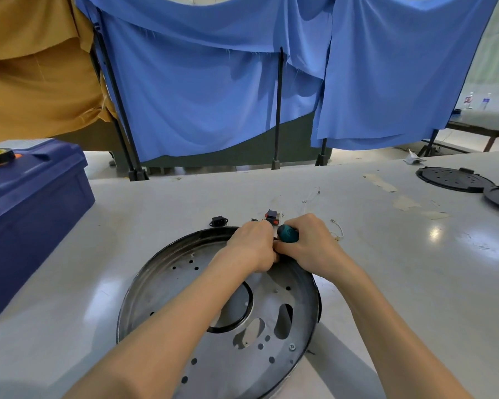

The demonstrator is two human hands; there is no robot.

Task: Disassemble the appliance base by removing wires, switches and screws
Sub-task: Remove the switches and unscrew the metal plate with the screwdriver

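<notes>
Screw removal appears to be the step in hand. The appliance base (167, 283) lies open side up on the table (386, 269). At its far rim the right hand (308, 249) is clamped around the teal handle of a screwdriver (288, 234). The left hand (251, 246) touches the right hand there with its fingers curled down; whether they grip anything cannot be told. Just beyond the far rim lie a black socket (219, 221), a switch (272, 216) and loose wires (337, 230), apparently already out. The next move likely calls for a seated tip and firm downward pressure. The tip, the blade and the fastener are hidden behind both hands. One screw (292, 346) shows near the base's right rim.
</notes>
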